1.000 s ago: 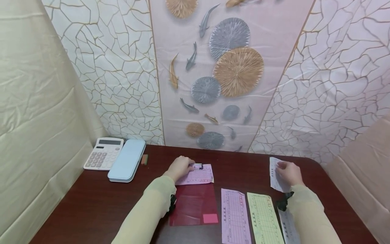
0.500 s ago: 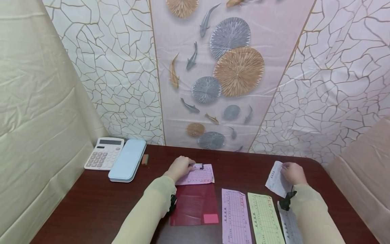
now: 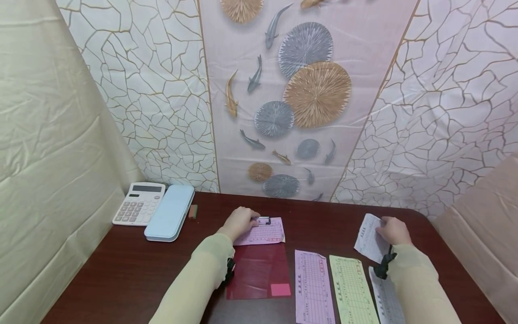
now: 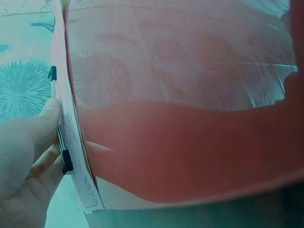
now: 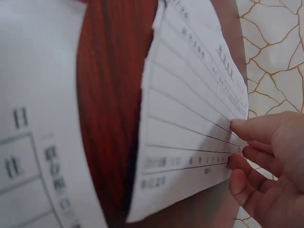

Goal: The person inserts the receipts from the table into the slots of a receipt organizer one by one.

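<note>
My left hand [image 3: 238, 223] is at the top of a red see-through file folder [image 3: 255, 272], its fingers around the metal clip [image 3: 265, 219] with black ends. Beneath the clip lies a pink printed form [image 3: 265, 235]. In the left wrist view, thumb and fingers of the left hand [image 4: 28, 152] are on the clip, beside the paper's edge. At the right, my right hand [image 3: 395, 230] pinches the edge of a white printed slip [image 3: 367, 237]. The right wrist view has that slip [image 5: 185, 109] tilted above the table, thumb on its face.
A pink form [image 3: 313, 288], a yellow-green form [image 3: 351, 288] and another white form [image 3: 386, 294] lie side by side at front right, the last partly under the right sleeve. A calculator [image 3: 138, 207], blue case [image 3: 170, 213] and small eraser-like block [image 3: 193, 211] sit at back left.
The right hand has moved slightly right, and the white slip has turned from nearly upright to a slant. The left hand stays at the clip.
</note>
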Tool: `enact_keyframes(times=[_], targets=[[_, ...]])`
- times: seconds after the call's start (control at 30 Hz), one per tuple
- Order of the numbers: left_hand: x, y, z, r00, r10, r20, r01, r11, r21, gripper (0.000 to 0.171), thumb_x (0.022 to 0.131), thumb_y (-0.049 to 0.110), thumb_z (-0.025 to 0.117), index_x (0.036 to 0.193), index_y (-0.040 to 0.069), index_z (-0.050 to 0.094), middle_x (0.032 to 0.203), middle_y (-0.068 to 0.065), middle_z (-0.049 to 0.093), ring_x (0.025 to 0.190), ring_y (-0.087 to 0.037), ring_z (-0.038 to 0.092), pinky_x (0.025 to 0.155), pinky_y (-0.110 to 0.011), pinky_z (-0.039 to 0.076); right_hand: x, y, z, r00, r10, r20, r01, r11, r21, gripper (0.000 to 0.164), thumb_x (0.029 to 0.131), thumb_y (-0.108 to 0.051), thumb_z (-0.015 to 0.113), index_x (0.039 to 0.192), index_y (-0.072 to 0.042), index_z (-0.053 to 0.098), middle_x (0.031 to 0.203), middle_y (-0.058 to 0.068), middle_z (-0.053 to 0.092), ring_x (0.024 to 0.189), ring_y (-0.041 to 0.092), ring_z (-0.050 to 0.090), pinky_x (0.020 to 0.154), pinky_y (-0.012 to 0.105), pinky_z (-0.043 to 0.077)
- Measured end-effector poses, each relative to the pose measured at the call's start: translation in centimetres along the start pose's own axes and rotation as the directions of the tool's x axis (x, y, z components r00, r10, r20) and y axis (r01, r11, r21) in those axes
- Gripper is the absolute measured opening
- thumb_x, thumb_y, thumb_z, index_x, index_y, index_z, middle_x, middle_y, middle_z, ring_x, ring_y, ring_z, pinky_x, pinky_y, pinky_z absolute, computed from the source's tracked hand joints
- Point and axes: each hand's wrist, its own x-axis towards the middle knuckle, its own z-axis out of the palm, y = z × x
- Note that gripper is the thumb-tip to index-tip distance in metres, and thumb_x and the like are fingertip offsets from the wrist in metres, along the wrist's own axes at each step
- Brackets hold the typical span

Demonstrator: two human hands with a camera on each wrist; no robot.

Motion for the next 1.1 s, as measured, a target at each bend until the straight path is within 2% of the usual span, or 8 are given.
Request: enact_keyframes(times=[0.2, 0.33, 0.43, 0.5, 0.6, 0.73, 0.97, 1.1], targets=[[-0.1, 0.0, -0.1, 1.0, -0.001, 0.001, 0.001, 1.0, -0.008, 0.024, 0.088, 0.021, 0.068, 0.111, 0.013, 0.072, 0.107, -0.003, 0.071, 0.103, -0.018, 0.064, 0.091, -0.034, 0.051, 0.3, 0.0, -0.2, 0.998, 0.028, 0.052, -0.03, 0.999, 0.04, 0.059, 0.082, -0.004, 0.06, 0.127, 0.025, 0.037, 0.125, 0.045, 0.04, 0.112, 0.056, 0.045, 0.096, 0.061, 0.04], [-0.1, 0.0, -0.2, 1.0, 0.0, 0.004, 0.0, 1.0, -0.007, 0.025, 0.088, 0.021, 0.068, 0.111, 0.013, 0.072, 0.107, -0.003, 0.071, 0.103, -0.019, 0.064, 0.091, -0.034, 0.051, 0.1, 0.1, -0.2, 1.0, 0.011, 0.022, -0.012, 0.999, 0.045, 0.057, 0.081, -0.004, 0.062, 0.125, 0.026, 0.039, 0.124, 0.045, 0.041, 0.112, 0.056, 0.044, 0.096, 0.061, 0.039], [-0.1, 0.1, -0.2, 1.0, -0.003, 0.007, 0.003, 1.0, -0.011, 0.025, 0.088, 0.021, 0.068, 0.111, 0.013, 0.072, 0.107, -0.003, 0.071, 0.104, -0.019, 0.064, 0.091, -0.034, 0.051, -0.2, 0.0, -0.2, 1.0, 0.022, -0.023, -0.021, 0.999, 0.044, 0.05, 0.082, -0.001, 0.061, 0.121, 0.026, 0.044, 0.12, 0.044, 0.046, 0.108, 0.055, 0.048, 0.092, 0.06, 0.042], [-0.1, 0.1, -0.2, 1.0, -0.003, 0.007, 0.004, 1.0, -0.012, 0.025, 0.088, 0.021, 0.068, 0.111, 0.013, 0.072, 0.107, -0.003, 0.071, 0.104, -0.019, 0.064, 0.091, -0.034, 0.051, -0.3, -0.1, -0.2, 0.998, 0.041, -0.058, -0.038, 0.998, 0.044, 0.041, 0.083, 0.001, 0.06, 0.116, 0.024, 0.05, 0.115, 0.042, 0.051, 0.102, 0.053, 0.053, 0.085, 0.058, 0.047], [-0.1, 0.0, -0.2, 1.0, -0.007, 0.008, 0.007, 1.0, -0.011, 0.026, 0.088, 0.022, 0.068, 0.112, 0.013, 0.072, 0.108, -0.004, 0.07, 0.104, -0.019, 0.064, 0.092, -0.034, 0.051, -0.7, -0.2, -0.3, 0.993, 0.055, -0.105, -0.052, 0.998, 0.035, 0.025, 0.084, 0.0, 0.058, 0.102, 0.018, 0.061, 0.099, 0.036, 0.061, 0.084, 0.045, 0.061, 0.069, 0.05, 0.052], [-0.1, 0.0, -0.1, 1.0, 0.002, 0.002, -0.002, 1.0, -0.001, 0.026, 0.088, 0.023, 0.068, 0.112, 0.013, 0.072, 0.108, -0.004, 0.07, 0.104, -0.02, 0.064, 0.092, -0.034, 0.05, -1.1, -0.3, -0.5, 0.989, 0.065, -0.13, -0.064, 0.998, 0.012, 0.02, 0.087, -0.007, 0.06, 0.086, 0.012, 0.066, 0.081, 0.027, 0.065, 0.065, 0.031, 0.06, 0.051, 0.039, 0.048], [-0.1, 0.0, -0.1, 1.0, 0.003, -0.001, -0.003, 1.0, -0.002, 0.027, 0.088, 0.023, 0.068, 0.113, 0.012, 0.072, 0.109, -0.004, 0.07, 0.105, -0.02, 0.064, 0.092, -0.034, 0.05, -1.0, 0.2, -0.5, 0.984, 0.099, -0.145, -0.097, 0.995, 0.019, 0.023, 0.089, -0.013, 0.055, 0.091, 0.008, 0.063, 0.078, 0.021, 0.064, 0.06, 0.025, 0.056, 0.049, 0.035, 0.042], [-0.1, 0.1, -0.2, 1.0, 0.005, 0.001, -0.005, 1.0, 0.009, 0.027, 0.088, 0.023, 0.068, 0.113, 0.012, 0.072, 0.109, -0.004, 0.07, 0.105, -0.02, 0.064, 0.092, -0.034, 0.05, -1.0, 0.3, -0.6, 0.984, 0.104, -0.142, -0.1, 0.994, 0.035, 0.026, 0.091, -0.013, 0.052, 0.1, 0.009, 0.062, 0.087, 0.025, 0.065, 0.066, 0.03, 0.059, 0.054, 0.039, 0.043]])
